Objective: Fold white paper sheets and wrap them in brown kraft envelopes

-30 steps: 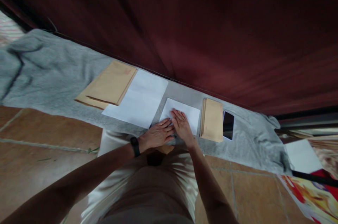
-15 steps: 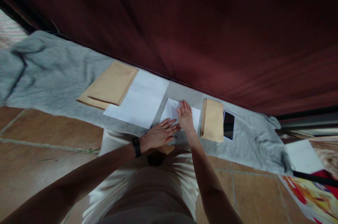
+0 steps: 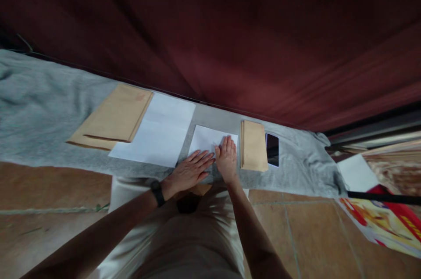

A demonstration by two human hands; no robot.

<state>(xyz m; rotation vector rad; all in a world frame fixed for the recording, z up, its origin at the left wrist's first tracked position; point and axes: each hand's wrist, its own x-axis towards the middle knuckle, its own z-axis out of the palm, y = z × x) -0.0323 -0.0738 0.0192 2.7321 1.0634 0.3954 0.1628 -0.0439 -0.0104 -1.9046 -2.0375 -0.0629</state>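
Note:
A small folded white sheet (image 3: 204, 139) lies on a grey cloth (image 3: 42, 108) spread over the floor. My left hand (image 3: 189, 170), with a black band on its wrist, lies flat on the sheet's near left edge, fingers stretched out. My right hand (image 3: 226, 157) presses flat on the sheet's right part, fingers together and pointing away from me. Neither hand grips anything.
A larger white sheet (image 3: 158, 132) lies left of the folded one, with brown envelopes (image 3: 113, 114) overlapping its left side. A stack of small brown envelopes (image 3: 252, 151) and a dark phone (image 3: 272, 149) lie to the right. A dark red curtain (image 3: 230, 29) hangs behind. Colourful printed paper (image 3: 381, 222) lies at the far right.
My right hand slid away from me along the sheet, then came back a little toward me. My left hand stayed flat on the near edge. The camera view shifted.

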